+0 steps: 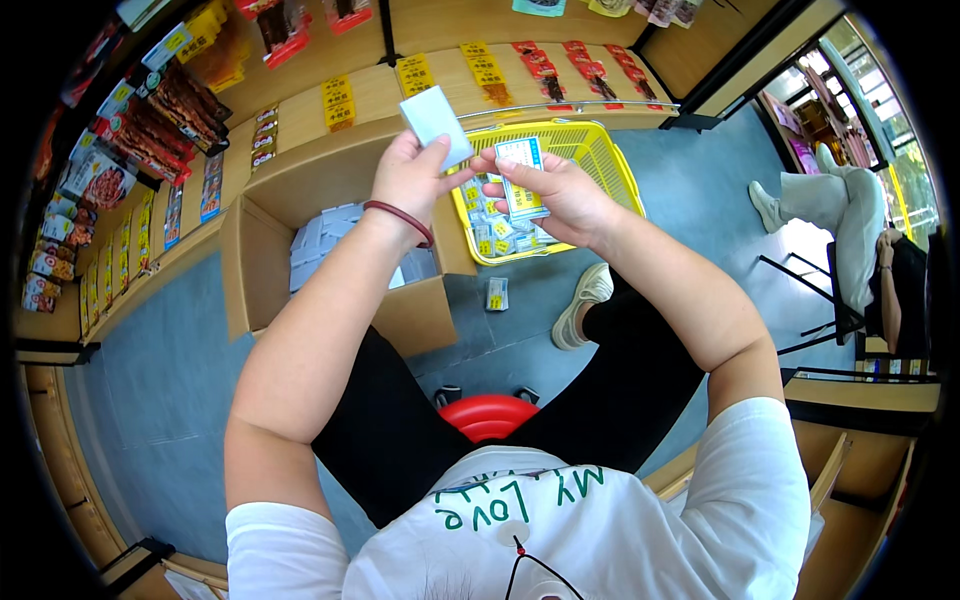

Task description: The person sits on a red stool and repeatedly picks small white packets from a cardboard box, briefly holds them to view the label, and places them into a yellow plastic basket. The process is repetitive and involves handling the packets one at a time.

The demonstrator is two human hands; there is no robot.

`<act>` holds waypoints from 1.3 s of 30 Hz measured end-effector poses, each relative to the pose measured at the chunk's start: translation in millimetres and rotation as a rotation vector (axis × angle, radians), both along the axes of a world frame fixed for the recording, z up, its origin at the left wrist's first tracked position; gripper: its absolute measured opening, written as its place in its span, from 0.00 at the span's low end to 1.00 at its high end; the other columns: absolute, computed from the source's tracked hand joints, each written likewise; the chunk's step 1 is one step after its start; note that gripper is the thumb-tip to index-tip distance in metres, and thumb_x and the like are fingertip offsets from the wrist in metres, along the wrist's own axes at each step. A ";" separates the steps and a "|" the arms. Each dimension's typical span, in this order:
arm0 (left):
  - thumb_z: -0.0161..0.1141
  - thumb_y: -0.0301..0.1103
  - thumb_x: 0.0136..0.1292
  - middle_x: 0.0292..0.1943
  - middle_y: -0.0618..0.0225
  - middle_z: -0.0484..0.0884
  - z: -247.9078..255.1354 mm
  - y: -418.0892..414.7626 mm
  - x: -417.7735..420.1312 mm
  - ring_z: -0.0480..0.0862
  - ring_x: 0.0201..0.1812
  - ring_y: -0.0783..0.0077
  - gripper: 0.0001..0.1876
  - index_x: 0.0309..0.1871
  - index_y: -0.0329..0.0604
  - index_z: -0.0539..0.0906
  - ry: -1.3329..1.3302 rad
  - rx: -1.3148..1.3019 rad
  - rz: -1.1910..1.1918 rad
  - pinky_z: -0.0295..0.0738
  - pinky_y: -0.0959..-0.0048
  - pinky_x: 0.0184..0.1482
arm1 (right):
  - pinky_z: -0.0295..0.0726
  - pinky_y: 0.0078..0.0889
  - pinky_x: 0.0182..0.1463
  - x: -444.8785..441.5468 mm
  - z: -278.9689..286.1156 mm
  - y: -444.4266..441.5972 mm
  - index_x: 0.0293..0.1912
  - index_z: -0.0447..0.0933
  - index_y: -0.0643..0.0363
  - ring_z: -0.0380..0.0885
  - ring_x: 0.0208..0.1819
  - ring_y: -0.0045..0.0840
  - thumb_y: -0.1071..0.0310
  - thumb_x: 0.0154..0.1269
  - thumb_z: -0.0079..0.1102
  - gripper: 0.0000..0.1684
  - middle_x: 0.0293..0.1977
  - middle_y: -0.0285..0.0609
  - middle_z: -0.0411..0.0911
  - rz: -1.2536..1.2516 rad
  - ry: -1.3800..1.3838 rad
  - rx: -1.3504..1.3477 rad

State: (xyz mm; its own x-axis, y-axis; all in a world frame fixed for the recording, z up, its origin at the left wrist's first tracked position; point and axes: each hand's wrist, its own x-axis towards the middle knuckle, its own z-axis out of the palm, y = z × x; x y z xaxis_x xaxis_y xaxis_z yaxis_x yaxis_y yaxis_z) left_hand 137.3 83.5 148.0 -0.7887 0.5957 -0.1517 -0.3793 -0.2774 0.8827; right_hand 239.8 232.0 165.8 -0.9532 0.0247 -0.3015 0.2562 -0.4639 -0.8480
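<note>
Between thumb and fingers, my left hand (412, 171) grips a plain white card holder (436, 124), its blank side up. My right hand (564, 189) grips a printed price tag (523, 178) with blue and yellow areas. The two hands are close together over the near rim of a yellow plastic basket (634, 176), which holds many similar tags (501, 229). Below my left forearm stands an open cardboard box (247, 262) with a heap of white card holders (324, 238) inside. A small stack of tags (496, 293) lies on the floor beside the box.
Wooden shelves (360, 84) with hanging snack packets (486, 69) run along the far side and left. A red round stool seat (487, 417) is between my legs. At right, another person (862, 217) sits on a black folding chair (832, 300).
</note>
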 end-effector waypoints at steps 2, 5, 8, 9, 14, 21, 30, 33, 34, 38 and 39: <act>0.47 0.27 0.67 0.48 0.63 0.76 1.2 3.0 -6.2 0.78 0.47 0.70 0.13 0.54 0.39 0.71 0.028 -0.051 -0.002 0.79 0.69 0.48 | 0.79 0.23 0.46 2.3 -4.4 9.5 0.51 0.72 0.61 0.78 0.43 0.21 0.66 0.66 0.55 0.16 0.42 0.40 0.78 -0.021 0.015 -0.007; 0.48 0.25 0.66 0.48 0.63 0.76 1.9 1.4 -12.5 0.78 0.47 0.70 0.15 0.57 0.39 0.69 0.060 -0.266 -0.164 0.80 0.69 0.48 | 0.80 0.24 0.45 6.1 -3.6 19.6 0.49 0.72 0.61 0.78 0.43 0.22 0.68 0.65 0.55 0.14 0.41 0.40 0.78 -0.059 -0.039 0.076; 0.53 0.26 0.64 0.46 0.65 0.76 -6.1 0.7 -9.3 0.78 0.44 0.76 0.21 0.60 0.40 0.66 0.162 -0.383 -0.359 0.78 0.75 0.43 | 0.79 0.23 0.43 13.5 -7.0 29.7 0.46 0.74 0.61 0.78 0.42 0.21 0.68 0.62 0.59 0.13 0.40 0.40 0.79 -0.030 -0.055 0.115; 0.54 0.27 0.63 0.46 0.66 0.77 -6.1 -1.5 -6.4 0.78 0.44 0.77 0.22 0.61 0.40 0.65 0.213 -0.437 -0.408 0.78 0.76 0.42 | 0.78 0.23 0.43 13.8 -6.7 31.5 0.46 0.74 0.60 0.78 0.42 0.20 0.67 0.62 0.60 0.14 0.39 0.39 0.79 -0.004 -0.057 0.128; 0.60 0.32 0.61 0.39 0.72 0.79 -11.2 -13.4 -7.4 0.78 0.40 0.81 0.16 0.51 0.43 0.71 0.260 -0.526 -0.526 0.77 0.77 0.41 | 0.80 0.22 0.41 13.4 1.9 36.6 0.43 0.74 0.65 0.79 0.38 0.21 0.68 0.56 0.66 0.16 0.36 0.41 0.79 0.052 -0.069 0.311; 0.58 0.35 0.63 0.40 0.71 0.80 -6.1 -20.2 -9.1 0.79 0.42 0.81 0.13 0.49 0.44 0.75 0.323 -0.406 -0.472 0.77 0.78 0.41 | 0.77 0.18 0.33 7.5 0.2 27.5 0.40 0.75 0.64 0.78 0.31 0.18 0.64 0.51 0.71 0.20 0.31 0.40 0.80 0.139 -0.103 0.649; 0.59 0.35 0.62 0.39 0.71 0.80 -2.8 -17.6 -0.8 0.79 0.40 0.81 0.12 0.47 0.42 0.75 0.409 -0.417 -0.452 0.77 0.79 0.39 | 0.76 0.17 0.29 3.0 -0.7 18.6 0.39 0.75 0.63 0.75 0.26 0.14 0.61 0.48 0.73 0.23 0.27 0.37 0.78 0.140 -0.060 0.870; 0.59 0.34 0.62 0.39 0.71 0.80 -3.5 -16.5 0.1 0.79 0.39 0.81 0.11 0.45 0.42 0.75 0.419 -0.404 -0.443 0.76 0.80 0.38 | 0.76 0.17 0.28 1.0 -1.8 14.9 0.38 0.75 0.63 0.75 0.25 0.14 0.60 0.47 0.74 0.24 0.27 0.37 0.79 0.097 -0.041 0.938; 0.59 0.34 0.62 0.39 0.71 0.81 -5.5 -16.2 -0.8 0.79 0.39 0.82 0.11 0.45 0.42 0.75 0.426 -0.393 -0.440 0.76 0.80 0.38 | 0.76 0.17 0.27 0.6 -2.5 14.2 0.38 0.75 0.63 0.75 0.25 0.13 0.59 0.47 0.74 0.24 0.27 0.37 0.79 0.083 -0.031 0.958; 0.59 0.34 0.62 0.39 0.71 0.81 -12.2 -18.3 -6.2 0.79 0.38 0.83 0.10 0.43 0.42 0.74 0.424 -0.347 -0.424 0.75 0.81 0.37 | 0.75 0.17 0.27 1.0 2.7 9.4 0.38 0.75 0.63 0.75 0.25 0.13 0.57 0.50 0.72 0.23 0.27 0.37 0.79 0.072 0.008 0.954; 0.59 0.34 0.63 0.39 0.72 0.81 -11.5 -18.5 -6.4 0.79 0.39 0.83 0.10 0.43 0.43 0.74 0.419 -0.357 -0.407 0.75 0.81 0.37 | 0.75 0.17 0.27 0.8 5.2 10.3 0.38 0.75 0.62 0.75 0.25 0.13 0.56 0.51 0.71 0.22 0.27 0.37 0.79 0.050 0.009 0.958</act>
